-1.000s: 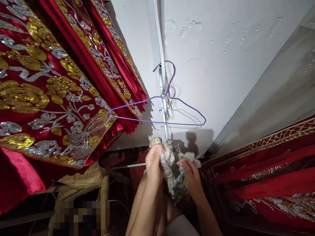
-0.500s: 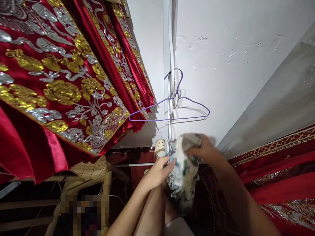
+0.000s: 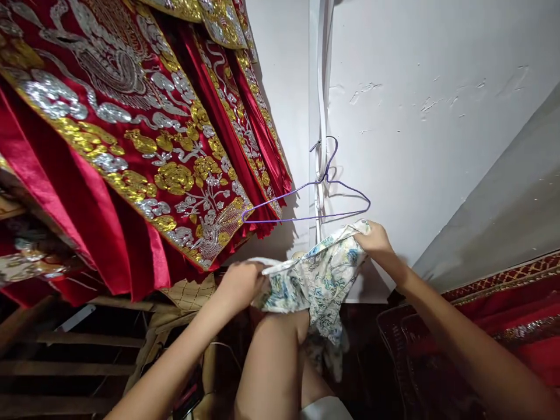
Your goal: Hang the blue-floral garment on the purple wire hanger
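A white garment with a blue and green floral print is stretched between my two hands above my knees; its exact kind is unclear. My left hand is closed around its left end. On the other side my right hand pinches the upper right edge, and the cloth hangs in folds below. Just above the garment, a purple hanger hangs by its hook from a white strap against the wall, with nothing on it.
Red embroidered costumes with gold and silver sequins hang at the left. Below them stands a slatted wooden chair or rack. More red beaded cloth lies at the lower right. A white wall rises ahead.
My hands have moved apart, spreading the bunched garment sideways. My left hand went left and now grips its end. The view has shifted, so the hanger sits slightly lower and further right.
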Demonstrator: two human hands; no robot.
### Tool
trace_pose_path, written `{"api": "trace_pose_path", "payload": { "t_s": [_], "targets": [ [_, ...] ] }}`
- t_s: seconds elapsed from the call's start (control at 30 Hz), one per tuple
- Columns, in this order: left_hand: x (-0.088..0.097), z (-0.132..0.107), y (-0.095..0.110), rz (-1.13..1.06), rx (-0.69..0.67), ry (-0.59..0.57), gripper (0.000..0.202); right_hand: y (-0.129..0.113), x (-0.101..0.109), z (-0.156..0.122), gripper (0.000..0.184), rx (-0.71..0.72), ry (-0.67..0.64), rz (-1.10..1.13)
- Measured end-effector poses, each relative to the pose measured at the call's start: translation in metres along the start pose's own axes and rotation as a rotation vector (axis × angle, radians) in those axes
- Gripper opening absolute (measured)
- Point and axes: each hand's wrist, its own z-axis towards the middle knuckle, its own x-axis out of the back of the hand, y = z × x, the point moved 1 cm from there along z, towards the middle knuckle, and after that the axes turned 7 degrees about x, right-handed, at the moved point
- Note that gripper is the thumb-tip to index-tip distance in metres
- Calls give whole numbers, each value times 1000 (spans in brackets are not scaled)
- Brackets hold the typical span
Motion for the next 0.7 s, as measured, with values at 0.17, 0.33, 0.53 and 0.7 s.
{"api": "trace_pose_path", "payload": {
  "t_s": [0.17,0.33,0.53,0.7],
  "targets": [
    [22,17,-2,-135,-45,146,28,-10,-12,-5,33,36,-120,163],
    [25,22,-16,-131,-6,356,21,-14,-52,-1,17,-91,12,127],
    [14,11,-18,-179,15,298,27,-7,-14,-6,20,-90,206,4],
    [18,19,-11,-392,9,532,30,-17,21,-11,28,-11,208,-154]
  ]
}}
